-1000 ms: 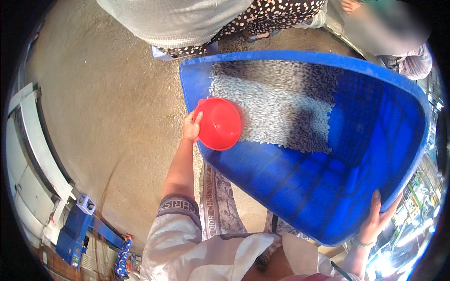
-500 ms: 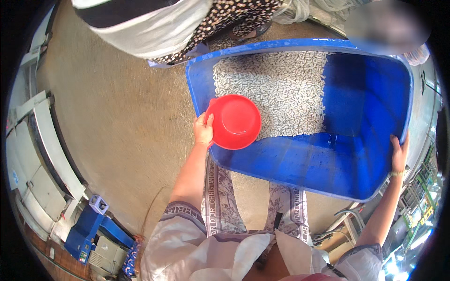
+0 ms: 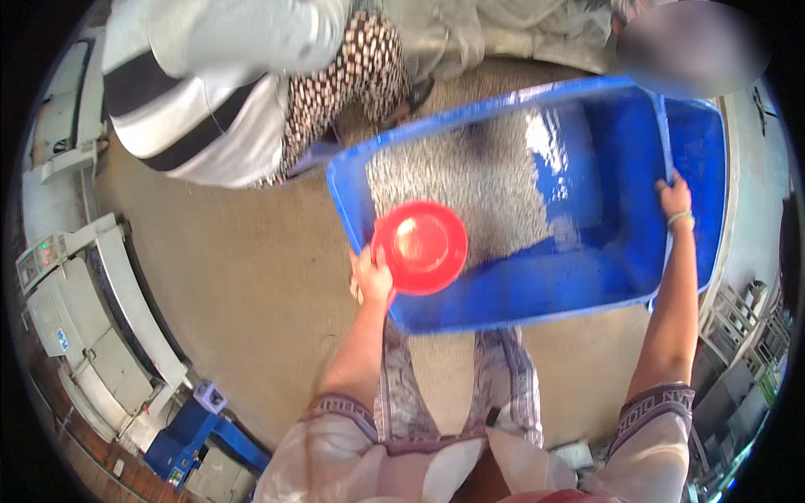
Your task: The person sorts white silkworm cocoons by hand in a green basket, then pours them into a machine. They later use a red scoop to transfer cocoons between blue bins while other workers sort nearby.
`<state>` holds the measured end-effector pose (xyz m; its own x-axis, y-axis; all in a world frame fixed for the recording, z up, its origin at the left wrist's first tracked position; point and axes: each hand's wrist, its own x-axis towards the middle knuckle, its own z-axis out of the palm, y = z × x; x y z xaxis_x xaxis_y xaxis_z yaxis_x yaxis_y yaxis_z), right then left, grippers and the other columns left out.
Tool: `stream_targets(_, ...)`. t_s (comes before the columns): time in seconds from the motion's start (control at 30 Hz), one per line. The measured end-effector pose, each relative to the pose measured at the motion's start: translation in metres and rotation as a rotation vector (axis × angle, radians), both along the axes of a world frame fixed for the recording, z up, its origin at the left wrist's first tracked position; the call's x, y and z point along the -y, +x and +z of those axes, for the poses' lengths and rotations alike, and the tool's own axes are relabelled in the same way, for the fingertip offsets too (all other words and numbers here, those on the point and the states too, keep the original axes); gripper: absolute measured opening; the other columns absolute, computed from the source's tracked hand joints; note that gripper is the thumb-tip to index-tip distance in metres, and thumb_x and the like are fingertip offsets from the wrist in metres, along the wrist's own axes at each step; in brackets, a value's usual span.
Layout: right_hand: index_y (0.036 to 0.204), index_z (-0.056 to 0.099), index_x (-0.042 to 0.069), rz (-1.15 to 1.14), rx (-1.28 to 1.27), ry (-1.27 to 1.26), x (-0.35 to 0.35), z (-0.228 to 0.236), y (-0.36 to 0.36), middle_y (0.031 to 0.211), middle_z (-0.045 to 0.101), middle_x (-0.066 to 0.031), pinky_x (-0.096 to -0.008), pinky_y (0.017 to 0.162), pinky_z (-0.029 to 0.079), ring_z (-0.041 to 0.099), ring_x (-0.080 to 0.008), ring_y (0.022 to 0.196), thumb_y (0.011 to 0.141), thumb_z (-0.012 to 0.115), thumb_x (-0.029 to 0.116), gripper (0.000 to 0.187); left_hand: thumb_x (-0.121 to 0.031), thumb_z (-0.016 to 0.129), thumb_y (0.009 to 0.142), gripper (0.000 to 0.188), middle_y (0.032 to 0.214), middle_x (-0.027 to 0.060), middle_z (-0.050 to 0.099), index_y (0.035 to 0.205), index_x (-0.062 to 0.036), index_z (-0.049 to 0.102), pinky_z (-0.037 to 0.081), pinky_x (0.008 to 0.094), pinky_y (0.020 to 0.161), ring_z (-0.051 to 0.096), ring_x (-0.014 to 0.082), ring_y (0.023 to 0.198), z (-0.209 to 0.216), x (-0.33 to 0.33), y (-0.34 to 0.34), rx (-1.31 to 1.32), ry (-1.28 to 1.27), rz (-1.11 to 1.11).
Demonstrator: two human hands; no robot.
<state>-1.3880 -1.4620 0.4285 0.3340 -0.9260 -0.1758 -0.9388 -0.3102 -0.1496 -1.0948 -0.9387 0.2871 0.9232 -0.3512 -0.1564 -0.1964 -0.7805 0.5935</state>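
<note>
A large blue plastic tub point(image 3: 604, 268) hangs in front of my legs, tilted, with a layer of small pale pellets point(image 3: 453, 172) spread over its left and middle floor. My left hand point(image 3: 371, 277) is closed at the tub's left rim, around the handle of a round red plastic dipper point(image 3: 426, 247). The dipper lies over the tub's near left corner, and no pellets show in it. On the opposite side, my right hand point(image 3: 675, 199) grips the tub's right rim, its fingers curled over the edge.
Another blue tub point(image 3: 706, 184) shows just beyond the held one at the right. A person in a striped top point(image 3: 210, 117) bends close to the far left side. White machines point(image 3: 109, 310) line the left, with a blue machine point(image 3: 180, 440) below. Netting point(image 3: 503, 25) hangs at the back.
The tub has swung and shifted left, its right end now apart from a second tub. The pellets have shifted in it. The person at the far side has moved left.
</note>
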Motion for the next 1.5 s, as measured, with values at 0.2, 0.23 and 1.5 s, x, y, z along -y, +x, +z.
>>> stream_targets(0.2, 0.118, 0.05, 0.008, -0.158, -0.1, 0.081, -0.02, -0.019, 0.017, 0.103, 0.058, -0.0211, -0.0405, 0.085, 0.042, 0.054, -0.0363, 0.098, 0.069, 0.06, 0.024, 0.053, -0.019, 0.05, 0.082, 0.021, 0.079, 0.0231, 0.059, 0.084, 0.0005, 0.057, 0.026, 0.0457, 0.1, 0.051, 0.0437, 0.085, 0.012, 0.004, -0.017, -0.011, 0.045, 0.02)
stream_targets(0.23, 0.118, 0.05, 0.009, -0.156, -0.086, 0.092, -0.022, -0.021, 0.015, 0.102, 0.059, -0.0204, -0.0407, 0.085, 0.043, 0.054, -0.0362, 0.097, 0.069, 0.06, 0.023, 0.052, -0.019, 0.05, 0.082, 0.021, 0.079, 0.0232, 0.059, 0.084, 0.0006, 0.057, 0.026, 0.0455, 0.1, 0.051, 0.0438, 0.085, 0.012, 0.005, -0.021, 0.008, 0.054, 0.048)
stream_targets(1.5, 0.13, 0.021, -0.005, -0.971, 0.318, -0.191, -0.343, -0.094, 0.052, 0.136, 0.021, -0.0248, -0.0431, 0.105, 0.017, 0.02, -0.0382, 0.126, 0.067, 0.066, 0.014, 0.08, 0.015, 0.044, 0.066, 0.07, 0.138, 0.0216, 0.018, 0.129, -0.0153, 0.033, 0.023, 0.0472, 0.102, 0.02, 0.0413, 0.126, 0.086, 0.105, -0.003, -0.057, 0.079, -0.824)
